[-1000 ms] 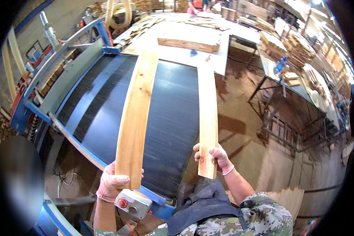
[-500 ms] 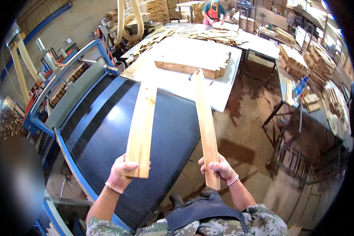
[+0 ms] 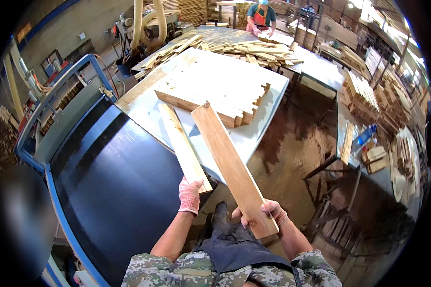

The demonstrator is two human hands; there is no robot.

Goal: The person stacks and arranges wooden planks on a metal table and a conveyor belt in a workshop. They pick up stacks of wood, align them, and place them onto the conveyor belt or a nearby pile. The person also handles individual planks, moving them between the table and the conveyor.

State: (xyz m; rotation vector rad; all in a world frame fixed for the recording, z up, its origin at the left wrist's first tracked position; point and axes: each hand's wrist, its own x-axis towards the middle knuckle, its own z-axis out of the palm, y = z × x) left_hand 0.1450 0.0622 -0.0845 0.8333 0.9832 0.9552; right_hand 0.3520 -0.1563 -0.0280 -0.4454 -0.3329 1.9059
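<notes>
My left hand (image 3: 190, 195), in a pale reddish work glove, grips the near end of a light wooden board (image 3: 181, 143). That board slants away from me, its far end over the white tabletop beside the stacked boards. Gloved as well, my right hand (image 3: 268, 214) holds the near end of a second, browner plank (image 3: 232, 167), its broad face turned up and a knot near my fingers. Its far tip reaches the front edge of the stack of boards (image 3: 196, 103) on the white-topped table (image 3: 268, 119). Whether either board touches the table or stack I cannot tell.
To the left runs a dark conveyor belt (image 3: 119, 191) in a blue frame (image 3: 57, 210). Thin wood strips (image 3: 254, 49) lie heaped behind the stack. A co-worker (image 3: 261, 19) stands at the far table. On the right, a bench carries wood pieces and a blue bottle (image 3: 365, 135).
Both boards have moved from over the belt and floor toward the white table. The right one has rolled to show its broad face, and its far end has swung left. My view has shifted rightward.
</notes>
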